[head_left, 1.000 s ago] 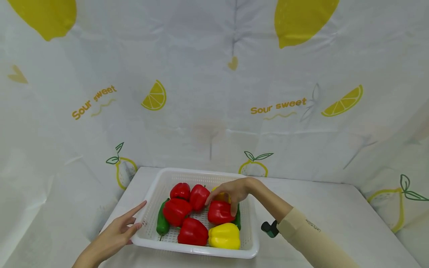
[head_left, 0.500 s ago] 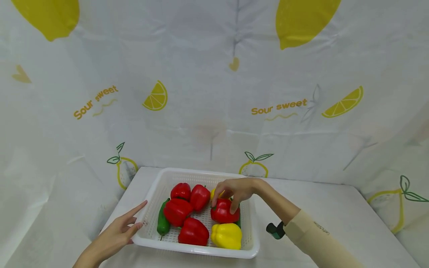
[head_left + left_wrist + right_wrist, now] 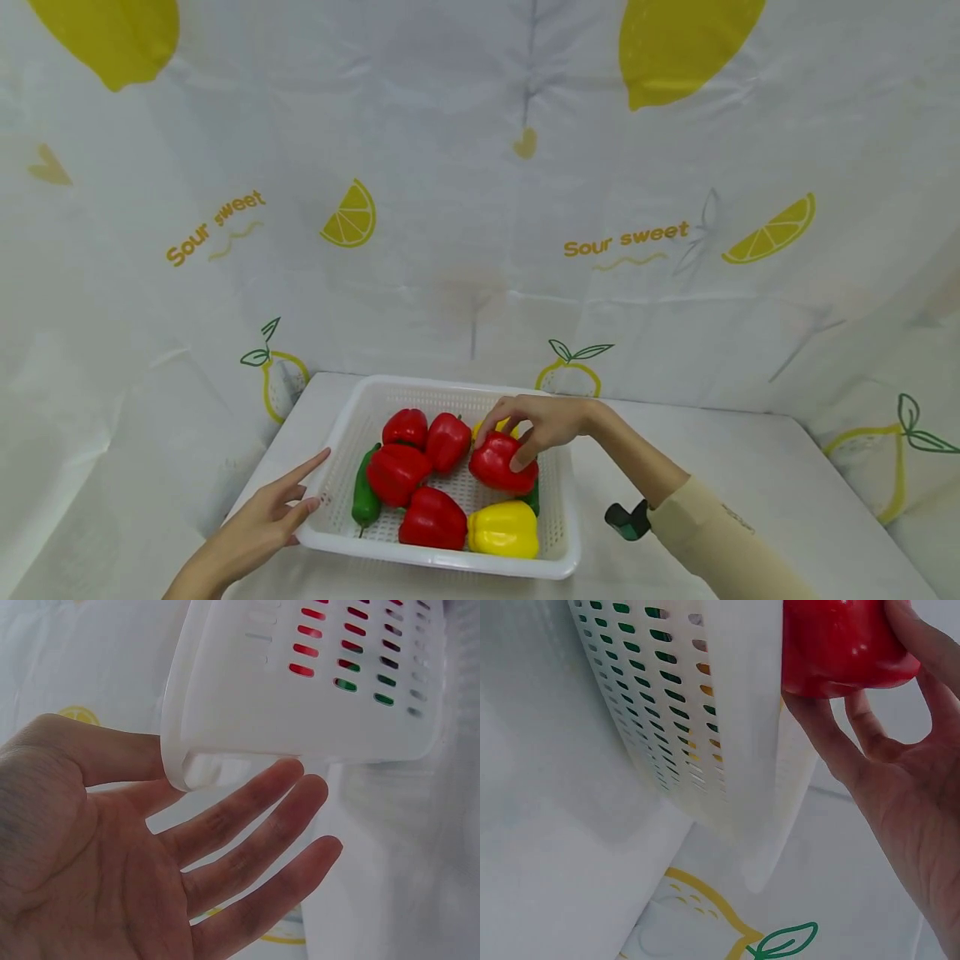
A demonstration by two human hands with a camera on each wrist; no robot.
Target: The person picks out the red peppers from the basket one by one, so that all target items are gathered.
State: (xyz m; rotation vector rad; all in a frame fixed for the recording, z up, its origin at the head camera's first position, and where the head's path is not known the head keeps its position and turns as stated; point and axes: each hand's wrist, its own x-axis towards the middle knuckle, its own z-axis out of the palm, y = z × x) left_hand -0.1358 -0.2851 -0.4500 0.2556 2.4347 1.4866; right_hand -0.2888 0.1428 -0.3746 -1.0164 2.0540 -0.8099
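A white plastic basket (image 3: 438, 564) with slotted sides holds several bell peppers. My right hand (image 3: 543, 418) grips a red bell pepper (image 3: 493, 462) over the basket's right side, thumb in front and fingers behind. In the right wrist view this red pepper (image 3: 844, 645) shows above the rim, fingertips curled under it. My left hand (image 3: 258, 515) is at the basket's front left corner, index finger extended along the side. The left wrist view has the thumb and forefinger of the left hand (image 3: 172, 840) at the rim, the other fingers spread straight below.
Other red bell peppers (image 3: 432, 518) and a yellow one (image 3: 503, 530) lie in the basket. A long green pepper (image 3: 365, 492) sits at its left wall; another green piece (image 3: 532, 498) is partly hidden at right. A lemon-print sheet (image 3: 465, 208) hangs behind the white table (image 3: 712, 483).
My right hand has closed round the red bell pepper and raised it a little, the wrist shifting right. The front yellow pepper rocked slightly and settled back. My left hand stays put.
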